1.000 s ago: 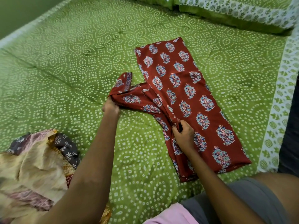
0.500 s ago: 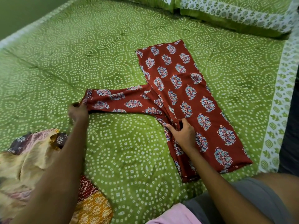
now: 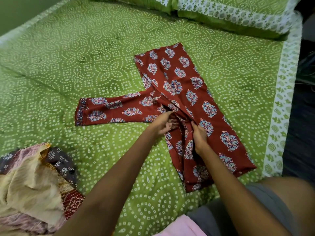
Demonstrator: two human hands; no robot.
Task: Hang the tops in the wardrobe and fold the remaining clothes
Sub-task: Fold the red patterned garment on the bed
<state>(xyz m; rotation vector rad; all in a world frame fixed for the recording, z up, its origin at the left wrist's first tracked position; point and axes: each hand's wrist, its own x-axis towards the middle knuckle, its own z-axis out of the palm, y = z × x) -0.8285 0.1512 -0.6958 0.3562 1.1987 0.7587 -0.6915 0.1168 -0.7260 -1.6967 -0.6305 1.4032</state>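
A red top (image 3: 192,99) with blue floral prints lies flat on the green patterned bedspread (image 3: 85,57). Its body runs from the middle of the bed toward the near right edge. One sleeve (image 3: 110,111) stretches straight out to the left, its cuff lying free. My left hand (image 3: 164,123) is at the underarm where sleeve meets body, fingers curled into the fabric. My right hand (image 3: 199,136) sits just to the right of it and pinches a fold of the body's left edge. Part of the top's left side is hidden under both hands.
A heap of mixed clothes (image 3: 29,178) lies at the near left of the bed. Green pillows (image 3: 238,12) line the far right end. The bed's white-bordered edge (image 3: 281,99) runs down the right side, with dark floor beyond. A pink cloth (image 3: 180,226) is on my lap.
My left hand pulled the sleeve out flat to the left, let go of the cuff and came back to the underarm beside my right hand. The right hand stayed on the body's edge.
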